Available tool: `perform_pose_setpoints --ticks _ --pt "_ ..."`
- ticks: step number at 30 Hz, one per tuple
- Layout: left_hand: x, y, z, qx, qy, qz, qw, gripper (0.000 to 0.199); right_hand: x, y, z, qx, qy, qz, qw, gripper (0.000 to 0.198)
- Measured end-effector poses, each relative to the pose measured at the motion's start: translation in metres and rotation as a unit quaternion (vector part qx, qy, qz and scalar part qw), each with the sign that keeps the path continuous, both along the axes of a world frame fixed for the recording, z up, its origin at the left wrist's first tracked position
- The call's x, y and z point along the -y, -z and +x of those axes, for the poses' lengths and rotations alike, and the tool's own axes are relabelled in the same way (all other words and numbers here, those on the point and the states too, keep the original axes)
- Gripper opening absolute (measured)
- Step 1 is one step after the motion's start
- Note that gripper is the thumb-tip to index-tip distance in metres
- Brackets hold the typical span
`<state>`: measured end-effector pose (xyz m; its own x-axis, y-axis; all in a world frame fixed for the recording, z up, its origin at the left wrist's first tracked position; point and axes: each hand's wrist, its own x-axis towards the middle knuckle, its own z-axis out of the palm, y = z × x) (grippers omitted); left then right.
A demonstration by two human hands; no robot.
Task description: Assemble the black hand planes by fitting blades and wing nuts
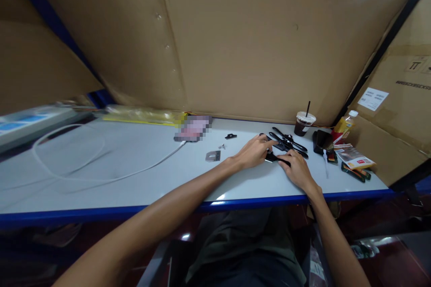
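Note:
A black two-handled spokeshave point(273, 157) lies low over the table between my hands. My left hand point(256, 150) closes on its left side, and my right hand point(296, 169) wraps its right handle. My fingers hide part of its body. Just behind, further black spokeshaves point(289, 138) lie close together at a slant. Left of my left hand a flat metal blade point(213, 156) with a slot rests on the table. Small screws point(222, 146) sit behind the blade, and a small black cap piece point(230, 136) lies farther back.
A phone point(193, 129) with a white cable point(148, 175) lies on the white table point(134, 152). At the right stand an iced drink cup point(304, 122) and a yellow bottle point(346, 124), near a dark case point(322, 141) and packets point(355, 158). Cardboard point(235, 45) walls the back.

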<state>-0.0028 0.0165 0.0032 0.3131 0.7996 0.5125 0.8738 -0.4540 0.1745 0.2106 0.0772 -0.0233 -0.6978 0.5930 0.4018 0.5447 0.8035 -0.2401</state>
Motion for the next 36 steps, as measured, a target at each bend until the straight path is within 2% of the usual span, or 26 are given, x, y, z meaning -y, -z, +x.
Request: perform_pose_setpoints --ticks 4,11,16,18,25,36 --pt "0.0017 -0.0019 0.0028 -0.014 0.031 -0.013 0.999 0.059 -0.0001 0.0006 -0.0002 -0.003 0.0 -0.004 1.0 0.026" --pt "-0.0002 0.0008 -0.0026 -0.016 -0.03 0.009 0.999 0.056 0.0007 -0.0008 -0.0006 0.0 0.003 -0.004 1.0 0.026" --pt "0.0012 -0.0015 0.0003 -0.015 0.033 -0.012 0.999 0.062 0.0006 -0.0009 -0.0005 0.003 0.001 -0.003 1.0 0.026" --pt "0.0019 -0.0024 0.0017 -0.024 0.039 -0.018 0.999 0.062 0.0004 -0.0008 -0.0003 0.003 0.0 -0.005 1.0 0.026" --pt "0.0007 -0.0004 -0.0036 -0.02 -0.031 -0.003 0.999 0.055 0.0006 -0.0012 -0.0003 0.003 0.002 -0.009 1.0 0.027" --pt "0.0046 -0.0048 0.0011 -0.01 0.039 -0.018 0.999 0.062 0.0008 -0.0015 0.0 0.003 0.001 -0.012 1.0 0.026"
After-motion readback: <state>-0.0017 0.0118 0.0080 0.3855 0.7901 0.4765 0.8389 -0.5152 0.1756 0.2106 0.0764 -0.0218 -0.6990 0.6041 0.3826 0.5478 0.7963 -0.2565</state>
